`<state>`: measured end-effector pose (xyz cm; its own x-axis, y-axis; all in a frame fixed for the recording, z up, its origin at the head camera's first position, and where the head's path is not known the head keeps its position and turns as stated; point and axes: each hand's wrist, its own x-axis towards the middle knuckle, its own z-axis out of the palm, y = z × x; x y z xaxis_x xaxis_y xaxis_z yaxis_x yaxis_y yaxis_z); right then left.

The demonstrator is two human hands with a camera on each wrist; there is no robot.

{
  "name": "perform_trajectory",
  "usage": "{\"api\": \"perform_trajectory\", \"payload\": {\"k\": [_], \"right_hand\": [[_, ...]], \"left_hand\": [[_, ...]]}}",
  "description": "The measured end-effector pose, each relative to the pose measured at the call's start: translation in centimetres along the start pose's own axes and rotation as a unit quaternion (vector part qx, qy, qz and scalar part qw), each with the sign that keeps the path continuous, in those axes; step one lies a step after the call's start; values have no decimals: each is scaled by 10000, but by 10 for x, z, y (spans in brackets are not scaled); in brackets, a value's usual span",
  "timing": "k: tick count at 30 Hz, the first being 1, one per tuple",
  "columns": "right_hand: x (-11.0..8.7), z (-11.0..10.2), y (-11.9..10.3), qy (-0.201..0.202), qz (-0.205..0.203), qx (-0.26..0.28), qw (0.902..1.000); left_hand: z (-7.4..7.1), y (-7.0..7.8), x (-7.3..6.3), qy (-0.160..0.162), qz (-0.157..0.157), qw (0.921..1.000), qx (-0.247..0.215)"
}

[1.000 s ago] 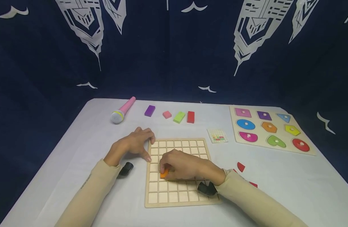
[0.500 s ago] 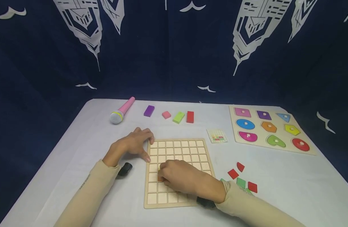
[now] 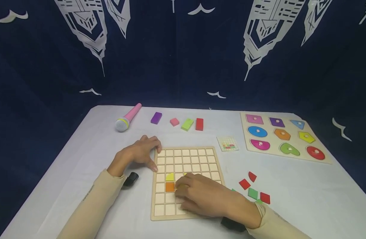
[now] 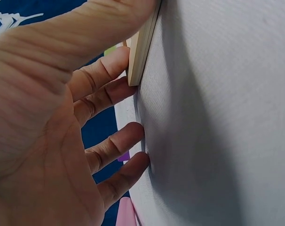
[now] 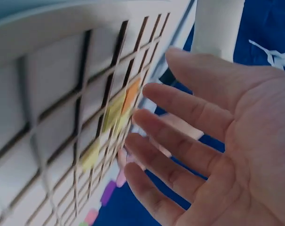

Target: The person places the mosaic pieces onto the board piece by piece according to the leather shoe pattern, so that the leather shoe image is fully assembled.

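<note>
A wooden grid board (image 3: 178, 160) lies on the table. My left hand (image 3: 141, 152) rests at its far left corner; in the left wrist view, thumb and fingers (image 4: 119, 146) are spread, some touching the board's edge. An orange square tile (image 3: 170, 187) sits in a cell, with a rounded yellow tile (image 3: 170, 177) in the cell behind it. Above the board hovers my right hand (image 3: 205, 196), partly covering more yellow. In the right wrist view its fingers are extended and hold nothing, beside the orange tile and several yellow patches (image 5: 91, 157).
Loose red tiles (image 3: 264, 198) and green tiles (image 3: 253, 193) lie right of the board. A small pattern card (image 3: 227, 143) and a shape puzzle (image 3: 285, 137) are farther back. Behind the board are a pink toy microphone (image 3: 128, 118) and several coloured blocks (image 3: 187, 124).
My right hand has let go of the orange tile and moved right and nearer, uncovering it and the yellow tile behind it. The left hand has stayed at the board's corner.
</note>
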<state>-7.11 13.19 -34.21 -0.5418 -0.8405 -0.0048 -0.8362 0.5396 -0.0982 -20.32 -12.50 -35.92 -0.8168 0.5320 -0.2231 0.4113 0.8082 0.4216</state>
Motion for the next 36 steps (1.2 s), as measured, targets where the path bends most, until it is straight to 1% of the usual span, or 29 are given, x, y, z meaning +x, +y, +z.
{"api": "perform_trajectory", "payload": {"k": [4, 7, 9, 11, 15, 18, 20, 22, 27, 32, 34, 36], "right_hand": [[-22, -8, 4, 23, 240, 224, 9995], [-41, -13, 8, 124, 413, 395, 9983], [-55, -14, 12, 138, 641, 573, 9962], [-69, -15, 18, 121, 955, 681, 9930], [-94, -14, 37, -155, 1709, 962, 9805], [-110, -11, 57, -335, 2193, 1247, 9671], [-120, -9, 69, -379, 2424, 1388, 9594], [-129, -7, 78, -400, 2647, 1407, 9532], [-146, -1, 90, -412, 3044, 1317, 9425], [-152, 2, 91, -590, 3507, 1352, 9248], [-153, 3, 91, -630, 3572, 1404, 9213], [-154, 5, 91, -628, 3577, 1465, 9201]], "left_hand": [[1, 0, -1, -17, -58, 10000, -30], [1, 0, -1, 0, -73, 10000, -48], [0, 0, -1, -10, -65, 10000, -45], [0, 0, -2, -31, -49, 10000, -45], [0, 1, -2, -32, -76, 10000, -49], [0, 1, -1, -12, -91, 9999, -61], [0, 1, -1, -3, -91, 9999, -66], [1, 1, -1, -16, -86, 9999, -60], [1, 0, -2, -53, -101, 9999, -41], [0, 1, -2, -18, -70, 10000, -19], [0, 1, -2, -25, -93, 10000, -17], [0, 2, -2, -38, -99, 9999, -13]]}}
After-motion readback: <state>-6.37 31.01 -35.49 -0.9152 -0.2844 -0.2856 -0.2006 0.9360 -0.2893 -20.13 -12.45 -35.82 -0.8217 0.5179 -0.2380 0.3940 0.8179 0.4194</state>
